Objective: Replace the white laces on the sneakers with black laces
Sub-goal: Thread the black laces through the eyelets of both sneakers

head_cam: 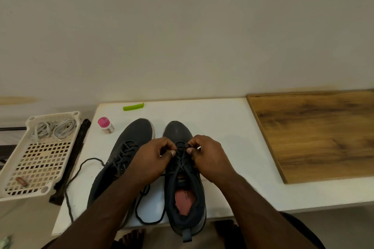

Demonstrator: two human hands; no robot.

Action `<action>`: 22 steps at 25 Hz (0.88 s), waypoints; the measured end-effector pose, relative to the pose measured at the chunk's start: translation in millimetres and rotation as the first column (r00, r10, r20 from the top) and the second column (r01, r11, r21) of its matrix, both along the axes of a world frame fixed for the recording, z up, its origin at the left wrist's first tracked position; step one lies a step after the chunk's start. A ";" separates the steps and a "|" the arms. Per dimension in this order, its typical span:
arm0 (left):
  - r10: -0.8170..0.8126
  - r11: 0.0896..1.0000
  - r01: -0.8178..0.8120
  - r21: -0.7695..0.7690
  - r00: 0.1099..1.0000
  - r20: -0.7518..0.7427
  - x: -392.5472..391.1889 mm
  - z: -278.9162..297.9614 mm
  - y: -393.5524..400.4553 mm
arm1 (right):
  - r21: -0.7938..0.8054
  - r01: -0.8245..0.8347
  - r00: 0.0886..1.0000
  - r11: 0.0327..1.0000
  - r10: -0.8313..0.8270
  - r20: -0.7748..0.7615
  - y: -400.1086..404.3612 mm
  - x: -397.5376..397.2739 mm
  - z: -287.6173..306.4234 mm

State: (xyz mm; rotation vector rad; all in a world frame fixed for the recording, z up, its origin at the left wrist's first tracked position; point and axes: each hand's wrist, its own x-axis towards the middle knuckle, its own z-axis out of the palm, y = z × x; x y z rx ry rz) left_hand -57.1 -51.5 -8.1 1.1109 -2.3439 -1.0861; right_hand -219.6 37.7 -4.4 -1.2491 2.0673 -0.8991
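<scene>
Two dark grey sneakers stand side by side on the white table [222, 127], toes pointing away from me. The left sneaker [129, 143] carries a black lace [81, 170] whose loose ends trail off to the left and over the table's front. Over the right sneaker [182, 194], my left hand [155, 157] and my right hand [204, 153] both pinch the black lace [182, 155] near the lower eyelets. Its red insole shows in the opening. The white laces [54, 129] lie coiled in a cream plastic basket [12, 172] at the left.
A small pink-capped bottle [105, 125] and a green clip [133, 106] lie on the table behind the sneakers. A wooden board [319, 133] covers the table's right side. A dark bar [70, 159] lies between basket and table. The wall stands close behind.
</scene>
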 end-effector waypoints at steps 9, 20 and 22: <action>-0.022 0.991 0.026 0.134 0.999 -0.033 8.6 -1.5 -3.8 | 0.057 0.024 0.985 0.998 -0.033 0.171 7.8 -9.6 -2.8; -0.123 0.991 0.124 -0.053 0.992 0.013 2.3 4.7 3.5 | 0.079 -0.025 0.993 0.997 0.016 0.119 7.9 -9.2 -0.1; -0.109 0.994 0.108 -0.030 0.994 -0.019 4.0 5.2 0.5 | 0.080 -0.071 0.995 0.994 0.064 0.083 7.7 -8.4 -0.2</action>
